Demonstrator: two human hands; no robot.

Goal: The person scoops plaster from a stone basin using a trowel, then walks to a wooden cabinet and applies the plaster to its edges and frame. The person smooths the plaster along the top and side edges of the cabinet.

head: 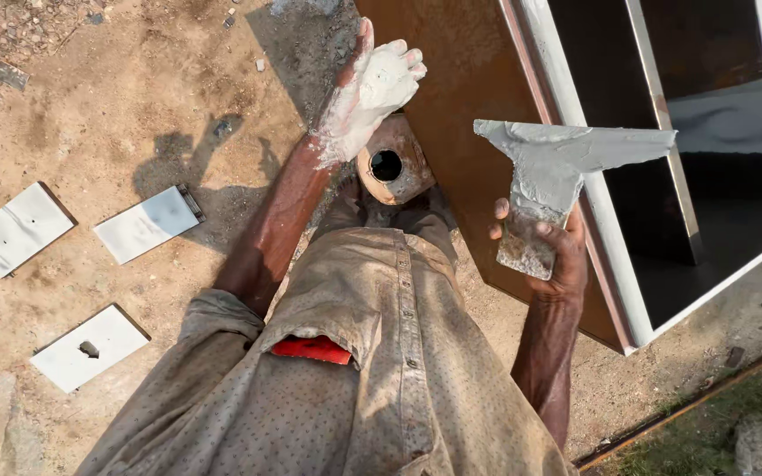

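While the right hand (547, 256) keeps its fingers (543, 231) curled tight around the putty-caked handle of a scraper (566, 163), the wide grey blade points left and right above the fist, smeared with wet paste. That blade hangs over the edge of a brown panel (469, 106), which lies flat on the ground and carries a white frame (610, 229) along its right side, with dark openings beyond it.

The left hand (379, 88) holds nothing; its fingers (403, 66) are loosely bent and close together, coated in white putty from the tips down past the wrist, and they rest against the panel's left edge near its top. Just below that hand, touching the panel's edge, sits a small round tin (392, 163) with a dark hole in its top, also crusted with putty.

Lower down come the forearms and a dusty dotted shirt (399, 370) with a red item (310, 349) showing at its pocket. Well to the left, on sandy dirt (134, 106), lie three white flat pieces (90, 345), apart from one another; the nearest one has a small hole in it.
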